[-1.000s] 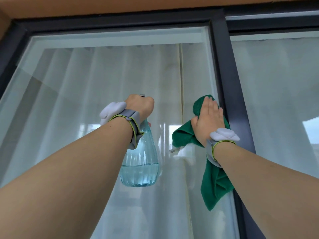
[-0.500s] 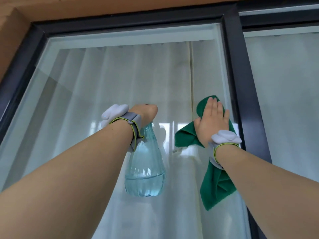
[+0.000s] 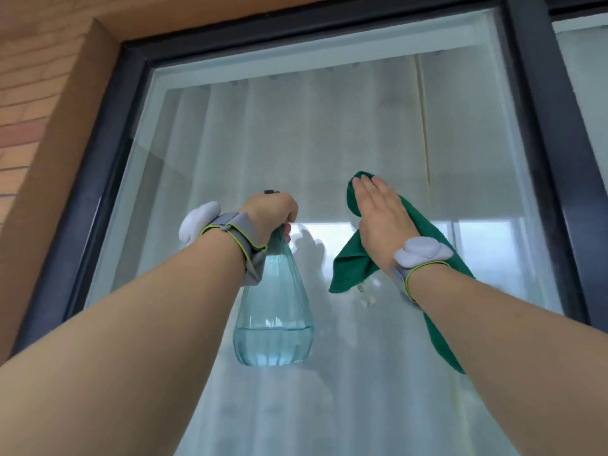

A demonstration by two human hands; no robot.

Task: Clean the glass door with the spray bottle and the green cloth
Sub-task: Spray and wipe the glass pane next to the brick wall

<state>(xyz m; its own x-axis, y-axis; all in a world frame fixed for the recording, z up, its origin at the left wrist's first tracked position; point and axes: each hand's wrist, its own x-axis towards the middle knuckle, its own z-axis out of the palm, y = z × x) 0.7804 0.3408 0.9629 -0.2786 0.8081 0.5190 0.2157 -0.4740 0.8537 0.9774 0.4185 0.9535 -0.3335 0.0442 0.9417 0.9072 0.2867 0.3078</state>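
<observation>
Left hand point(image 3: 274, 210) curled round the neck of the spray bottle point(image 3: 273, 311), held up in front of the glass door point(image 3: 296, 133), blue liquid filling its lower part. Right hand point(image 3: 381, 222) flat, fingers straight, pressing the green cloth point(image 3: 350, 268) against the pane, one end hanging below the wrist. Black frame point(image 3: 539, 133) just right of the cloth. White curtain point(image 3: 329, 143) behind the glass.

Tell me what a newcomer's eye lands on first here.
The green cloth stands out, pressed flat against the glass door by the right hand, right of centre. Beside it, the left hand grips the neck of a clear spray bottle, part filled with bluish liquid. A dark door frame borders the pane.
</observation>
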